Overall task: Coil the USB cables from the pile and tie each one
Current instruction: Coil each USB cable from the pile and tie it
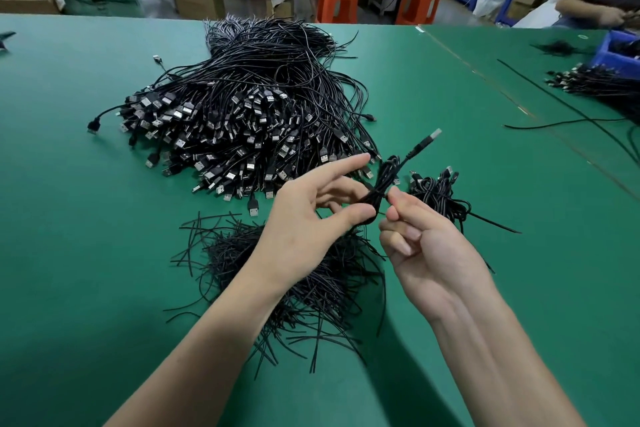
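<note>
A coiled black USB cable hangs above the green table, its plug pointing up to the right. My left hand holds the coil between thumb and curled fingers, index finger stretched out. My right hand pinches a thin black tie at the coil's waist, its other fingers curled. Behind them lies the big pile of loose USB cables. A heap of black twist ties lies under my forearms. Several tied coils sit just right of my hands.
Another person's hands work at the far right beside a blue bin and a second cable bundle. A stray cable runs across the right of the table. Orange stools and cardboard boxes stand beyond the far edge.
</note>
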